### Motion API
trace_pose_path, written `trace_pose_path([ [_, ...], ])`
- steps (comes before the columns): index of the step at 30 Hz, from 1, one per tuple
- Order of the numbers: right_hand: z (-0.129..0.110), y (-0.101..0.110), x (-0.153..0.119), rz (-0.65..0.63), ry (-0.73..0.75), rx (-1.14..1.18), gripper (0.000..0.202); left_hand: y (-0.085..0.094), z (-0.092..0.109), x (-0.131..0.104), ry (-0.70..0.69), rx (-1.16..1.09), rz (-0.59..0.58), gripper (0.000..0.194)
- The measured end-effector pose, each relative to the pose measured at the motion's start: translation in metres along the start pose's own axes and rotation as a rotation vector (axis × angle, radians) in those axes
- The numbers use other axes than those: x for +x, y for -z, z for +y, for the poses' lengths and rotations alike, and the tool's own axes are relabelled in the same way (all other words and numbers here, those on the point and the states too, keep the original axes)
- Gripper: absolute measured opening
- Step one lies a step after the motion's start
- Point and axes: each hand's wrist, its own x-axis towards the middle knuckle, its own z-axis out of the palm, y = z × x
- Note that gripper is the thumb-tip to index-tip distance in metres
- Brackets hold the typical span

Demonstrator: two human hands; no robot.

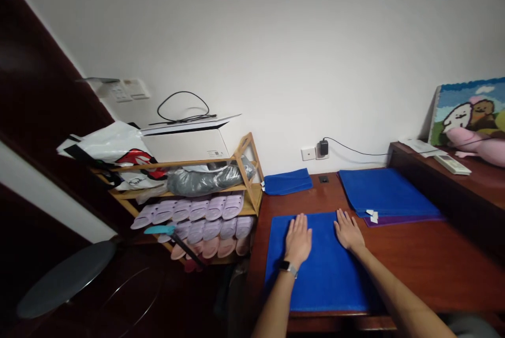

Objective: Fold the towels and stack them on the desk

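A blue towel (327,285) lies spread flat on the wooden desk (426,264) in front of me. My left hand (298,239) rests palm down on its upper left part, fingers stretched out, a watch on the wrist. Near the towel's upper right edge my right hand (349,231) also lies flat, fingers extended. Neither hand grips anything. To the right is a stack of blue towels (386,190) with white tags, and a purple cloth (402,220) shows under its front edge. A smaller folded blue cloth (288,182) sits by the wall.
Left of the desk stands a wooden rack (248,169) with rows of slippers (215,206) and a white box (185,146) on top. A round stool (67,277) is at lower left. On the raised shelf at right are a remote control (452,164) and a pink plush toy (479,147).
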Motion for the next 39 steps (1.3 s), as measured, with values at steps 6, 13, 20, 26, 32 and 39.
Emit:
trace_pose_path([
  [6, 0.001, 0.003, 0.000, -0.010, 0.021, -0.017, 0.066, -0.023, 0.081, 0.048, -0.111, -0.105, -0.127, 0.065],
  [13, 0.000, 0.001, 0.000, 0.004, 0.000, -0.008, 0.068, -0.013, -0.019, 0.031, 0.119, 0.001, -0.114, 0.061],
  [20, 0.001, -0.001, 0.000, 0.006, -0.006, 0.009, 0.068, 0.002, -0.107, 0.006, 0.347, 0.100, -0.076, 0.062],
  [26, 0.000, 0.000, 0.001, 0.005, 0.000, 0.009, 0.068, 0.014, -0.085, 0.010, 0.347, 0.137, -0.006, 0.061],
  [32, 0.004, -0.002, -0.001, 0.006, 0.023, -0.034, 0.068, -0.007, 0.054, 0.022, -0.079, -0.035, -0.032, 0.062],
  [39, 0.007, -0.006, -0.001, 0.021, 0.031, -0.052, 0.069, -0.015, 0.062, -0.004, -0.022, -0.152, -0.119, 0.067],
])
